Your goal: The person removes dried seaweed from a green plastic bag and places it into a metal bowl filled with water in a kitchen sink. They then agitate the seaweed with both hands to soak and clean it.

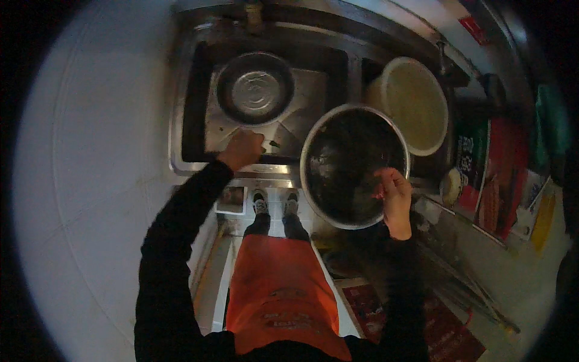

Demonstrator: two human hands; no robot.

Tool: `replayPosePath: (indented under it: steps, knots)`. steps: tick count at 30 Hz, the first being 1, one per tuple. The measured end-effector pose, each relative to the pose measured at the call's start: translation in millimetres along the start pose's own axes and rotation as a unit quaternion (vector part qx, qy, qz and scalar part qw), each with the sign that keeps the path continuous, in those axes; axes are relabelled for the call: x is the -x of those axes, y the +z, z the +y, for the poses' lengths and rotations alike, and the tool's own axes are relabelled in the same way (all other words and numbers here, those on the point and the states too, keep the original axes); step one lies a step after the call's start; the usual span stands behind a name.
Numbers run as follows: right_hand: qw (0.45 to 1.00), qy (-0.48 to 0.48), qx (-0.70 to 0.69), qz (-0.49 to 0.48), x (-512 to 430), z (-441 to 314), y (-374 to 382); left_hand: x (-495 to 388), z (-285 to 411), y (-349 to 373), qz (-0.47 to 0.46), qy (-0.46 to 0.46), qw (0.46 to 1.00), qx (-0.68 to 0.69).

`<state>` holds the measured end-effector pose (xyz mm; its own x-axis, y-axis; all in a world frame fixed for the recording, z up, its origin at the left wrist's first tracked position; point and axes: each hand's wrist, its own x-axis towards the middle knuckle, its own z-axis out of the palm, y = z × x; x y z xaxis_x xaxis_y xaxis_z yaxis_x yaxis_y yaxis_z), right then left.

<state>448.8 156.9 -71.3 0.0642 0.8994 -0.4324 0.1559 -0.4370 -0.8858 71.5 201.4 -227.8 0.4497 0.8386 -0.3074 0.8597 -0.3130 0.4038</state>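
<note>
My left hand (242, 147) hangs over the near side of the sink basin with its fingers curled. What it might hold is hidden, though a small dark green piece (274, 144) shows just right of the fingers. Beyond that hand, a round metal bowl (255, 88) stands in the steel sink (312, 86), with shiny liquid in its bottom. On the right, my right hand (397, 197) reaches over the inside of a large round basin (309, 190) with a pale rim and dark interior. Its fingers pinch a small reddish piece (378, 192), blurred.
A pale bucket (414, 108) stands behind the basin at the right. Above the sink is a brass-coloured tap (254, 13). A white wall (104, 135) closes off the left side. Red and green printed packages (502, 172) line the right, and long rods (470, 285) lie below them.
</note>
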Motion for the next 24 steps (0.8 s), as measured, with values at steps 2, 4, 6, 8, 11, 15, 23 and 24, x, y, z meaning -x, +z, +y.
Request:
replayPosePath:
  steps: [2,4,6,8,11,15,23,24]
  knots:
    - [0.998,-0.015,0.061,0.029,-5.1,6.5,-15.8,-25.9,-29.5,37.5,-0.034,0.009,0.997,-0.073]
    - [0.994,-0.003,0.09,0.062,-12.1,14.1,-20.5,-48.6,-56.2,70.1,-0.1,0.041,0.986,-0.13]
    - [0.986,-0.044,0.149,0.057,-14.8,19.5,-23.2,-71.1,-75.8,96.9,-0.117,0.083,0.982,-0.122]
    - [0.97,-0.049,0.235,0.041,-14.8,23.2,-25.7,-83.7,-90.8,124.1,-0.119,0.159,0.968,-0.152]
    - [0.9,-0.17,0.398,0.059,0.5,21.0,-42.4,-95.0,-100.4,160.0,-0.182,0.116,0.97,-0.107]
    - [0.953,-0.036,0.294,0.06,26.1,25.0,-62.8,-104.1,-134.3,207.3,-0.149,0.136,0.959,-0.198]
    - [0.977,0.004,0.208,0.038,45.6,50.1,-78.3,-102.9,-143.4,190.4,-0.138,0.194,0.958,-0.163]
    - [0.981,-0.004,0.192,0.029,40.8,53.3,-76.0,-98.0,-128.7,165.8,-0.139,0.176,0.965,-0.137]
